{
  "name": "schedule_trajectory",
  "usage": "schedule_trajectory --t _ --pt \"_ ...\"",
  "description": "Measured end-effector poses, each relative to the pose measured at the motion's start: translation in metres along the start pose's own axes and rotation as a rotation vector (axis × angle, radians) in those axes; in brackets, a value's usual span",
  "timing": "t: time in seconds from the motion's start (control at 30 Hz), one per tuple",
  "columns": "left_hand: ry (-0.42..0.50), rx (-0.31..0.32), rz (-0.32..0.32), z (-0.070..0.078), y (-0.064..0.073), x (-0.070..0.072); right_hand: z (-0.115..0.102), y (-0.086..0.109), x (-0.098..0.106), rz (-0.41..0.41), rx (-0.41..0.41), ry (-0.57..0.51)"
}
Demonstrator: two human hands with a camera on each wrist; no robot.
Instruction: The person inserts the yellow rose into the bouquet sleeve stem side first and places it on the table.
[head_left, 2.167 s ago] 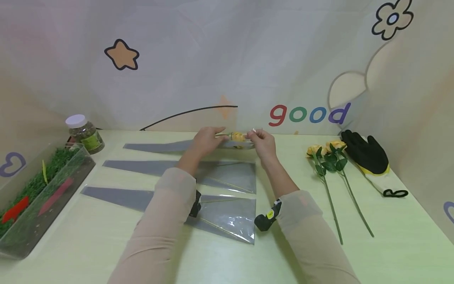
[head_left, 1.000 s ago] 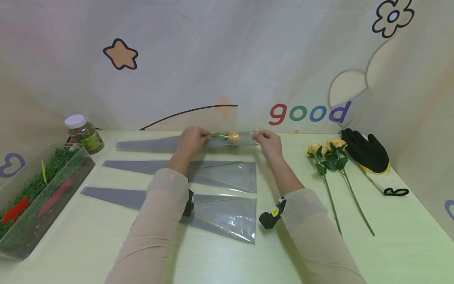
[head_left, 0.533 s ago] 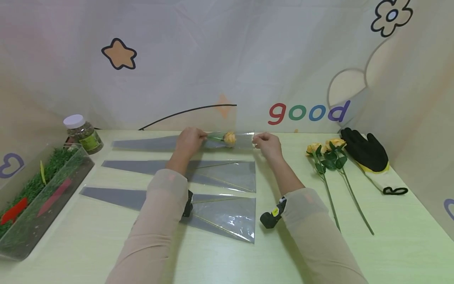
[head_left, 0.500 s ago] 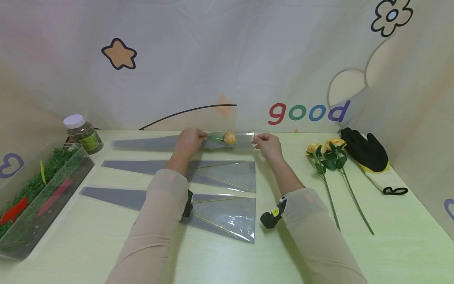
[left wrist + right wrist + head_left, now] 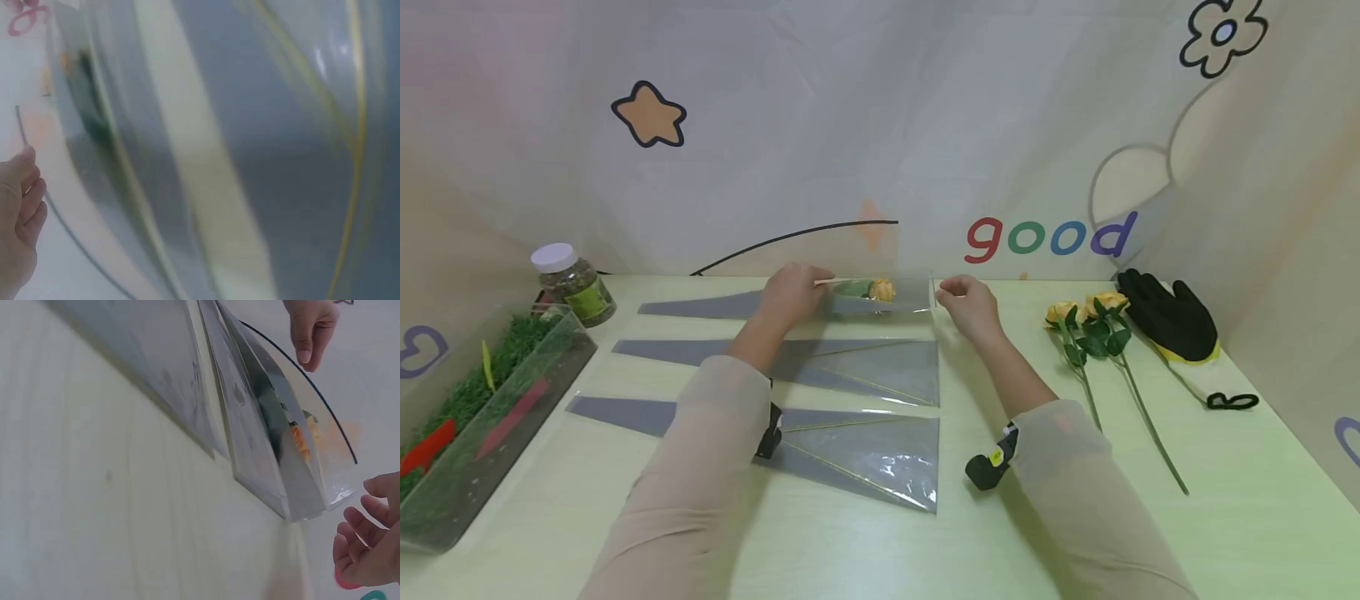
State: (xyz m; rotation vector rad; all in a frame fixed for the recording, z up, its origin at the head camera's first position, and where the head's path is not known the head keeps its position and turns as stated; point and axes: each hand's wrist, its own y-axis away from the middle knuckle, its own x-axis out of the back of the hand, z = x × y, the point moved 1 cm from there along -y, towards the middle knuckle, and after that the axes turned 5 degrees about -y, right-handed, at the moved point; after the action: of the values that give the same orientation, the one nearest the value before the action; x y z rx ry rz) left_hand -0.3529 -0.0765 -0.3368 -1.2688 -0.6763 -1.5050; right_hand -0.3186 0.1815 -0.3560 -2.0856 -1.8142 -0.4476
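Note:
A yellow rose (image 5: pixel 882 290) lies inside a clear, grey-backed flower sleeve (image 5: pixel 913 293) at the table's back edge; its bloom faces the sleeve's wide right end. My left hand (image 5: pixel 793 292) is by the stem end, partly hiding the sleeve's middle. In the left wrist view the left hand (image 5: pixel 19 219) has loosely bent fingers with nothing seen between them. My right hand (image 5: pixel 972 307) is just right of the sleeve's mouth. Its fingers are spread and apart from the film in the right wrist view, where the right hand (image 5: pixel 372 537) looks bare.
Two flat sleeves (image 5: pixel 880 358) (image 5: pixel 865 450) lie in front. Two yellow roses (image 5: pixel 1116 333) and a black work glove (image 5: pixel 1172 321) lie on the right. On the left stand a lidded jar (image 5: pixel 580 287) and a clear box (image 5: pixel 527 400) with artificial grass.
The rose's bloom has shifted left within the sleeve. My left hand has moved left along the stem, and my right hand has come off the sleeve's mouth edge.

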Motion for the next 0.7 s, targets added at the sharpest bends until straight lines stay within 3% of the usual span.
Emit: schedule_trajectory --t 0.17,0.3,0.47,0.7 --pt "-0.028 -0.064 0.024 -0.004 0.015 0.020 -0.012 0.014 0.005 -0.112 0.073 0.115" --pt "-0.020 -0.110 -0.036 -0.011 0.036 0.027 -0.015 0.029 0.006 -0.216 0.161 0.269" --pt "-0.026 -0.134 -0.081 -0.026 0.066 0.027 -0.015 0.052 0.008 -0.276 0.296 0.443" --pt "-0.100 -0.096 -0.134 -0.041 0.097 0.013 -0.011 0.073 0.010 -0.361 0.357 0.527"
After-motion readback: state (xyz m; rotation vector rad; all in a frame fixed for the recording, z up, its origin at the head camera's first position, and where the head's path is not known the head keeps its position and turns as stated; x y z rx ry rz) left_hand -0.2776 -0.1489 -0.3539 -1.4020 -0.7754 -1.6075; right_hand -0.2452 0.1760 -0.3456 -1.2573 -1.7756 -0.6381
